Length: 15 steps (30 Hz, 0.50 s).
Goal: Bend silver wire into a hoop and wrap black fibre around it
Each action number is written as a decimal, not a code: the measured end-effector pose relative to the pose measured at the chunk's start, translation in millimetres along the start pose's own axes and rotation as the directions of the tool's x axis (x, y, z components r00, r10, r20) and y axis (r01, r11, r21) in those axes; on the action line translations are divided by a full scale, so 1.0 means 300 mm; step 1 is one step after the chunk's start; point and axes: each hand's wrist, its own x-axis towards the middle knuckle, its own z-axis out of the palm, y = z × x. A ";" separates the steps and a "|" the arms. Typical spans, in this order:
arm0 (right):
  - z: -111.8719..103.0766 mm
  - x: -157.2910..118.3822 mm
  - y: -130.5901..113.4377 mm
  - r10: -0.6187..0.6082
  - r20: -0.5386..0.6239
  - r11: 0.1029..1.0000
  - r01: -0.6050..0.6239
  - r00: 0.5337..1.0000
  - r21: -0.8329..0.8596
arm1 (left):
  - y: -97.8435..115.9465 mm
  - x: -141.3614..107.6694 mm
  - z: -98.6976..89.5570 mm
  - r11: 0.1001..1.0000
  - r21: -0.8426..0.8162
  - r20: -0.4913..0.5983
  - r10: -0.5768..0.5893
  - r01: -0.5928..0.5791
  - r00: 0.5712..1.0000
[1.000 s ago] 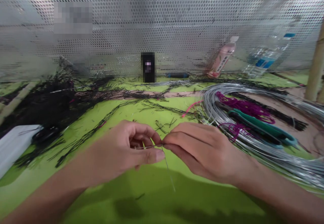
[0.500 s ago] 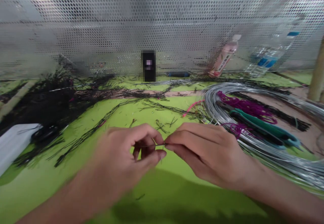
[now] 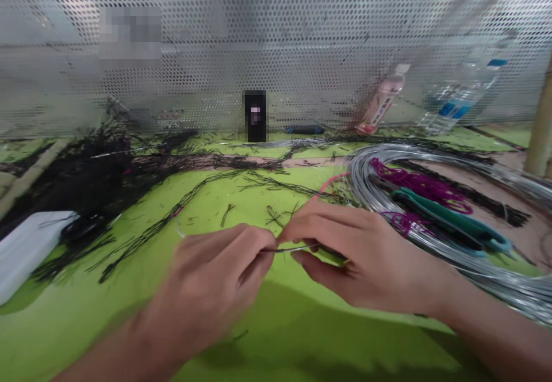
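Observation:
My left hand (image 3: pixel 219 278) and my right hand (image 3: pixel 349 249) meet over the green table top (image 3: pixel 267 347), low in the head view. Both pinch the same short thin wire (image 3: pixel 287 249), which runs level between the fingertips. The left hand is blurred and its fingers are curled around the wire's left end. The right thumb and forefinger hold the right end.
A big coil of silver wire (image 3: pixel 366 180) lies to the right, with teal-handled pliers (image 3: pixel 448 218) and magenta strands (image 3: pixel 414 180) on it. Black wire clippings (image 3: pixel 99 180) litter the left and middle. A white block (image 3: pixel 26 247) sits far left. Two bottles (image 3: pixel 382 100) lean on the perforated metal screen (image 3: pixel 276 37).
The loose wire tail that hung below my fingers a second ago is gone from view. My left hand has turned palm down, and the wire now shows level between both hands.

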 end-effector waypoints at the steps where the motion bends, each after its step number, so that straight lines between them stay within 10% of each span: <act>1: 0.007 -0.005 0.004 -0.073 -0.040 0.994 0.070 0.996 -0.086 | 0.001 0.003 -0.006 1.000 0.012 0.005 0.011 -0.011 1.000; 7: 0.046 -0.036 0.025 -0.387 -0.143 0.851 0.293 0.911 -0.435 | -0.005 0.023 -0.046 0.996 -0.086 0.099 0.035 -0.026 0.994; 15: 0.053 -0.050 0.035 -0.362 -0.181 0.870 0.261 0.915 -0.418 | -0.021 -0.023 -0.035 0.992 0.020 0.027 0.128 -0.128 0.991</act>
